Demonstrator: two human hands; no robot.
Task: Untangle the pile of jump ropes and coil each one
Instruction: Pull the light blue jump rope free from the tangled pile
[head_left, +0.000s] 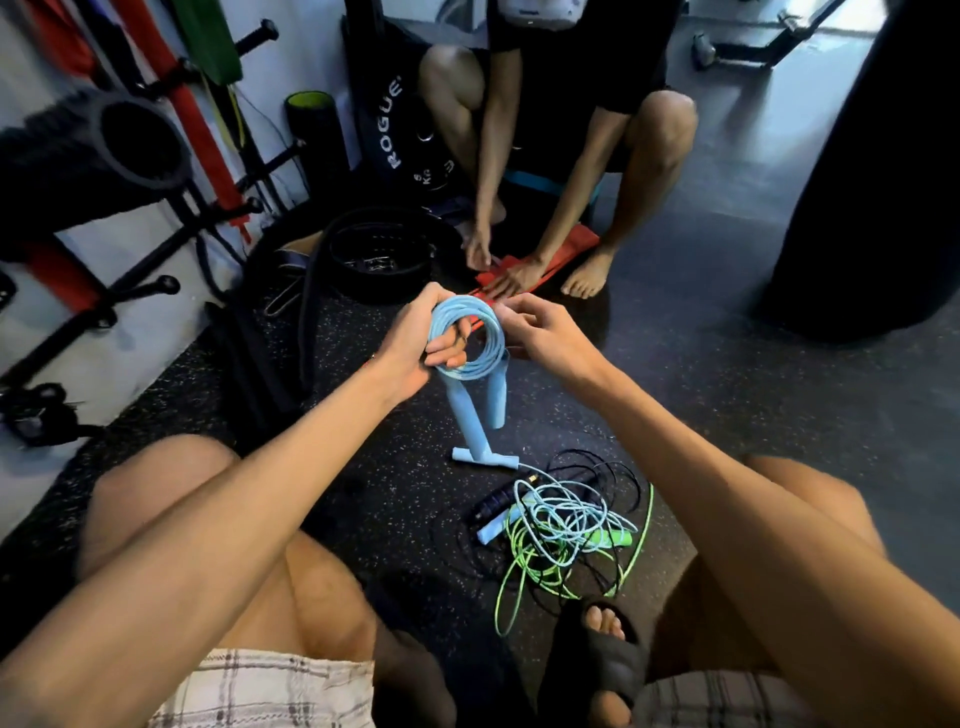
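A light blue jump rope coil (480, 340) is held up in front of me, wound into a round loop. My left hand (423, 343) grips the coil's left side with fingers through the loop. My right hand (540, 332) pinches its right edge. Two light blue handles (480, 410) hang down from the coil. On the dark floor below lies a tangled pile of ropes (561, 525): light blue, neon green and black cords with a black handle and a blue handle. Another light blue handle (485, 457) lies flat beside the pile.
A second person (550, 156) squats opposite me, hands on a red band (524, 265) on the floor. A black weight plate (400, 135), a coiled belt (379, 254) and a rack of rollers and bands (140, 145) stand at the left. A black punching bag (872, 171) is at the right. My sandalled foot (602, 649) is near the pile.
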